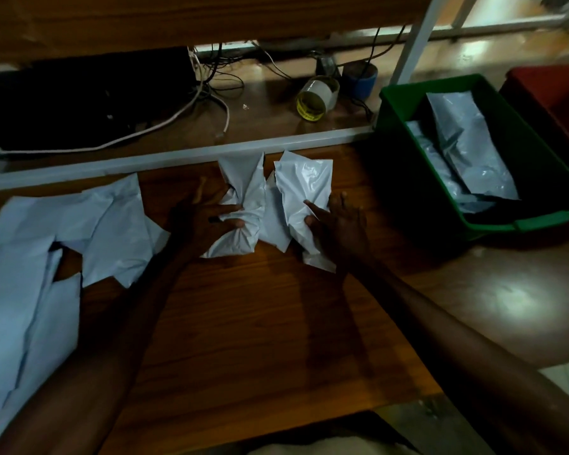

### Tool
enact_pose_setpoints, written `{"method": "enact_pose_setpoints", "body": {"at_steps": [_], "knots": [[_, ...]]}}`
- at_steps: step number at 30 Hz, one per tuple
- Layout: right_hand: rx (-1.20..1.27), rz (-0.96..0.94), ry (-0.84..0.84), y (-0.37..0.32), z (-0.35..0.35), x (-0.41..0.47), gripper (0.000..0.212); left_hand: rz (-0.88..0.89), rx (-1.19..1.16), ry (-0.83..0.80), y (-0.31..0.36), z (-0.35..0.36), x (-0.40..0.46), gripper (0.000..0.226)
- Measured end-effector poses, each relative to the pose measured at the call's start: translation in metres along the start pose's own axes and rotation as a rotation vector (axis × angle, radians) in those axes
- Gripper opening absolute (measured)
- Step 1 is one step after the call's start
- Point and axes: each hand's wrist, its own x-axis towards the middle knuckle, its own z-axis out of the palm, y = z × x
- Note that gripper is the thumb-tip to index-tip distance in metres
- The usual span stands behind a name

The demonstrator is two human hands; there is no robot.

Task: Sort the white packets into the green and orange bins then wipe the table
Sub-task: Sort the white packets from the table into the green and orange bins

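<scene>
Bare forearms reach across the wooden table [260, 323] as we gather white packets: our left hand [207, 221] bunches one crumpled packet [243, 205], our right hand [339, 224] pinches another [303, 188], near the far edge. More packets [63, 241] wait along the left edge; the green bin [493, 221] at the right edge already holds several.

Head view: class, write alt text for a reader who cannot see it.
Two hands grip crumpled white packets on a wooden table: the left hand one packet, the right hand another. More packets lie at left; a green bin at right holds some.
</scene>
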Motion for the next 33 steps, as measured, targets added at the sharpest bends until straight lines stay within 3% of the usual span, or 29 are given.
{"method": "enact_pose_setpoints", "body": {"at_steps": [2,6,9,11,16,25,33], "knots": [[0.02,-0.02,0.047,0.0,-0.01,-0.003,0.061,0.022,-0.031,0.042,0.006,-0.003,-0.001,0.037],[0.055,-0.077,0.136,-0.001,-0.042,-0.014,0.054,0.002,-0.102,0.046,0.021,-0.002,-0.002,0.055],[0.111,-0.113,0.182,0.006,-0.07,-0.029,0.049,0.013,-0.217,0.073,0.051,-0.004,-0.002,0.036],[0.131,-0.131,0.229,0.015,-0.09,-0.039,0.048,0.073,-0.261,0.118,0.082,-0.004,-0.001,0.026],[0.225,-0.184,0.379,0.067,-0.142,-0.079,0.047,0.301,-0.15,0.292,0.162,0.012,0.004,0.024],[0.108,-0.036,0.523,0.254,-0.229,-0.177,0.05,0.524,-0.195,0.322,0.345,0.095,0.004,0.035],[-0.019,0.111,0.449,0.414,-0.28,-0.182,0.047,0.587,-0.212,0.248,0.457,0.165,0.032,0.049]]}}
